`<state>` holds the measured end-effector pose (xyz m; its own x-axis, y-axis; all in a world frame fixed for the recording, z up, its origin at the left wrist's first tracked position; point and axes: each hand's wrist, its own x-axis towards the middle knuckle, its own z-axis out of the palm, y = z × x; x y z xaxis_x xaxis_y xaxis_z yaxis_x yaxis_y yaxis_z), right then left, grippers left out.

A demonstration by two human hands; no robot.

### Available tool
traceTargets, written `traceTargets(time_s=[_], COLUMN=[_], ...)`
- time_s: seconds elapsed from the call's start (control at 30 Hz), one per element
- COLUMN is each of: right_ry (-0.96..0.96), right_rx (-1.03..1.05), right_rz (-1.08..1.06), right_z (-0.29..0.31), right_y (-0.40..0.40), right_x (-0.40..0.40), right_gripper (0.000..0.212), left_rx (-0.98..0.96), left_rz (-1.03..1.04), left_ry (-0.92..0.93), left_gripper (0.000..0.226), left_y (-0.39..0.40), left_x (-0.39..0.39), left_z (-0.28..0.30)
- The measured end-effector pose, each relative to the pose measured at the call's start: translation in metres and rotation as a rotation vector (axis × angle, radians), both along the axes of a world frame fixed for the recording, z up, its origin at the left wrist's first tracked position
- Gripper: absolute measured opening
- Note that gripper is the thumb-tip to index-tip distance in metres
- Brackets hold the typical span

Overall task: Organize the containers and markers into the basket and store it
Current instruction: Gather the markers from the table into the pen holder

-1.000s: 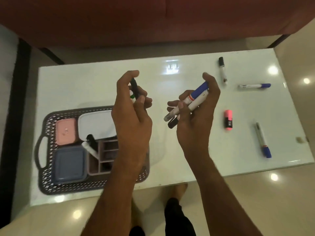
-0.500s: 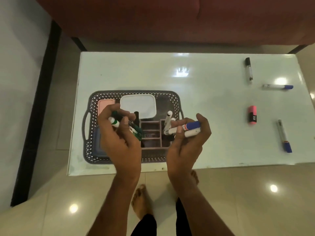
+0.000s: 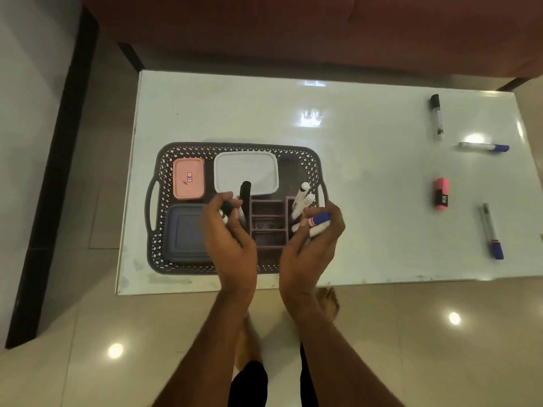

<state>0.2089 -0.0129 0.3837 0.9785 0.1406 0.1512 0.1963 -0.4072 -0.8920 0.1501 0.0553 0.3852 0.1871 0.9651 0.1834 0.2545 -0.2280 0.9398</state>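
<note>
A dark lattice basket [image 3: 188,147] sits on the left of the white table [image 3: 352,127]. It holds a pink container [image 3: 188,178], a white container [image 3: 246,171], a blue container [image 3: 183,233] and a mauve divided organizer [image 3: 269,221] with markers standing in it. My left hand [image 3: 232,239] is closed around a green marker [image 3: 224,212] at the organizer's left slot, beside an upright black marker [image 3: 244,190]. My right hand [image 3: 314,245] grips a blue-capped marker [image 3: 320,220] and a white one over the organizer's right side, below two upright white markers [image 3: 302,199].
Loose on the right side of the table lie a black-capped marker [image 3: 436,117], a blue-capped marker [image 3: 484,147], a pink highlighter [image 3: 441,191] and another blue-capped marker [image 3: 491,232]. A red sofa [image 3: 293,30] stands behind the table. My bare feet [image 3: 327,302] are at its front edge.
Both hands came down from above the table's middle to the basket's organizer, still gripping their markers. The head view has shifted left, so the basket now lies nearer the middle.
</note>
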Motion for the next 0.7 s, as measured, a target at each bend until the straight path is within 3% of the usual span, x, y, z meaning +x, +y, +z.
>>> traceTargets(time_s=[0.13, 0.3, 0.7], right_ry=[-0.016, -0.034, 0.075], right_rx=[-0.095, -0.152, -0.145], right_rz=[0.043, 0.108, 0.17], right_z=[-0.012, -0.014, -0.016], right_y=[-0.005, -0.003, 0.0], right_x=[-0.002, -0.001, 0.002], right_gripper=[0.04, 0.04, 0.044], left_rx=[0.001, 0.046, 0.026], left_rz=[-0.059, -0.118, -0.043], left_ry=[0.074, 0.174, 0.143], left_gripper=[0.029, 0.031, 0.037], left_y=[-0.011, -0.019, -0.02], left_x=[-0.006, -0.006, 0.003], left_z=[-0.017, -0.026, -0.026])
